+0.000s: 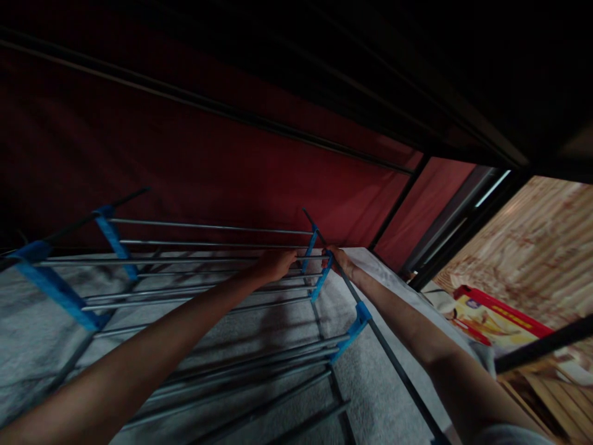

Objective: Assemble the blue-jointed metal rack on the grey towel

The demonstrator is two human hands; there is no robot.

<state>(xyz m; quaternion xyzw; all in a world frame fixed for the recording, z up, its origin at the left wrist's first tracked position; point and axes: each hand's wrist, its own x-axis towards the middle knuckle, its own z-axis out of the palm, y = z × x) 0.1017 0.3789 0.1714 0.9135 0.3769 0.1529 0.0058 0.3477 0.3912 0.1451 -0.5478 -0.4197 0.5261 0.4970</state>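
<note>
A rack of grey metal tubes with blue plastic joints (pixel 356 330) lies across a grey cloth surface. My left hand (pixel 277 266) is closed round a horizontal tube (pixel 241 259) near the rack's right end. Close by on the right, my right hand (pixel 340 258) grips the blue joint (pixel 324 275) where that tube meets the long side pole (pixel 393 355); its fingertips are partly hidden behind the joint. More blue joints (pixel 60 293) hold the tubes at the left end.
Dark red fabric (pixel 231 167) rises behind the rack, crossed by a dark bar. A black frame (pixel 467 222) stands at the right. Beyond it are a red and yellow box (pixel 500 318) and wooden slats (pixel 551 402).
</note>
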